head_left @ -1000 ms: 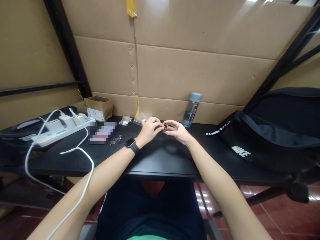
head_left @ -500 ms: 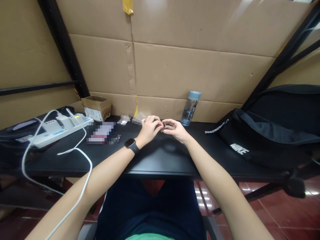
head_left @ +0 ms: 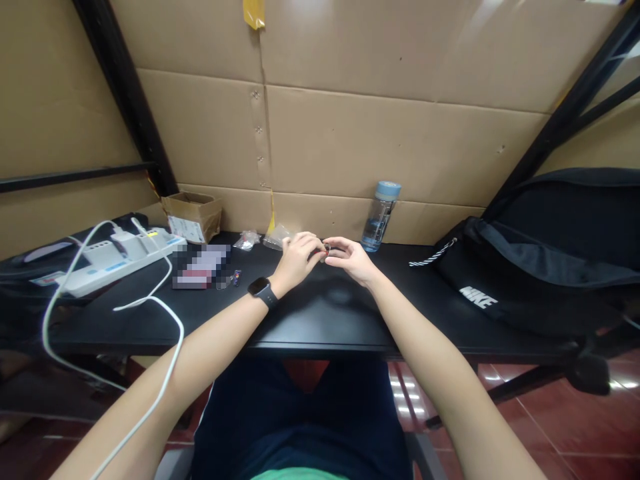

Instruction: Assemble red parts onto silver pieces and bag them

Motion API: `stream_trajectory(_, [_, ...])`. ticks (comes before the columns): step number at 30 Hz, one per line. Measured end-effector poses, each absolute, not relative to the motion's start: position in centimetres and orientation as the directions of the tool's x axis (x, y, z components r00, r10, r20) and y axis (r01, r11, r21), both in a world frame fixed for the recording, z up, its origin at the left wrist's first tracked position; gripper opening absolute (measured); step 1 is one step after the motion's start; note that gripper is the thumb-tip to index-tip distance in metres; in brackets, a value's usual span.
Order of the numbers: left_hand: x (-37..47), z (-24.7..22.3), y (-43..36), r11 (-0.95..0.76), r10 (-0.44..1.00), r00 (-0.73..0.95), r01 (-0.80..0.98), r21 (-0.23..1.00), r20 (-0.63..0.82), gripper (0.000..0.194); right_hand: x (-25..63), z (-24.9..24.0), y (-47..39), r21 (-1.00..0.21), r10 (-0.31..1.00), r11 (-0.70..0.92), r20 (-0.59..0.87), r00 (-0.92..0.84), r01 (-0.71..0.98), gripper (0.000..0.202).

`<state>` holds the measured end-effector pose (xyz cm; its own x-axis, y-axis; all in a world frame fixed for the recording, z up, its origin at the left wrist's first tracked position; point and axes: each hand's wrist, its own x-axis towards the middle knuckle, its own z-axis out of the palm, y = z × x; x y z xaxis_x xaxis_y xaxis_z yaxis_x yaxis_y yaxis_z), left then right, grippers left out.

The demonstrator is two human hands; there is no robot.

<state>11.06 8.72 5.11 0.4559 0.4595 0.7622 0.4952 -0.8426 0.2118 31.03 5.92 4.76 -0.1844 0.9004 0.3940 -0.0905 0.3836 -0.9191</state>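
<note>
Between the fingertips of both hands is a small dark round object with a bit of red [head_left: 327, 251], mostly covered by the fingers, so its kind does not show. My left hand [head_left: 300, 259], with a dark watch on its wrist, pinches it from the left. From the right, my right hand [head_left: 351, 259] curls thumb and fingers around its other side. Both hands are just above the black table [head_left: 320, 313]. Behind the left hand lies a crumpled clear plastic bag [head_left: 275, 237].
A water bottle [head_left: 380, 217] stands behind the right hand. To the right sits a black backpack [head_left: 550, 267]. On the left are a power strip [head_left: 120, 263] with white cables, a small cardboard box [head_left: 195, 217], a pixelated flat item [head_left: 203, 267], a small trinket [head_left: 237, 277] and a small plastic packet [head_left: 247, 240].
The fingers have shifted slightly around the small object, and less of it shows now. Both hands stay in nearly the same place.
</note>
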Motion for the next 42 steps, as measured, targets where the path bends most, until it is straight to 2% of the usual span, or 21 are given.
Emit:
stream_trajectory(13, [10.92, 5.60, 8.83, -0.785, 0.569, 0.361, 0.505, 0.359, 0.739, 0.011, 31.46, 4.86, 6.02, -0.915, 0.895, 0.394, 0.404, -0.188, -0.092, 0.057])
stream_trajectory(18, [11.30, 5.25, 8.91, -0.792, 0.569, 0.405, 0.505, 0.344, 0.716, 0.012, 31.45, 4.81, 6.01, -0.916, 0.897, 0.384, 0.399, -0.188, -0.113, 0.055])
stream_trajectory(30, [11.05, 5.58, 8.65, -0.792, 0.569, 0.387, 0.494, 0.358, 0.725, 0.012, 31.58, 4.92, 6.00, -0.917, 0.899, 0.386, 0.398, -0.182, -0.097, 0.057])
stream_trajectory(39, [10.97, 5.63, 8.97, -0.768, 0.600, 0.351, 0.503, 0.395, 0.719, 0.024, 31.61, 4.87, 6.06, -0.918, 0.900, 0.382, 0.395, -0.181, -0.105, 0.058])
stream_trajectory(42, [10.79, 5.60, 9.06, -0.769, 0.596, 0.360, 0.513, 0.382, 0.718, 0.023, 31.67, 4.83, 6.09, -0.918, 0.898, 0.383, 0.396, -0.193, -0.101, 0.057])
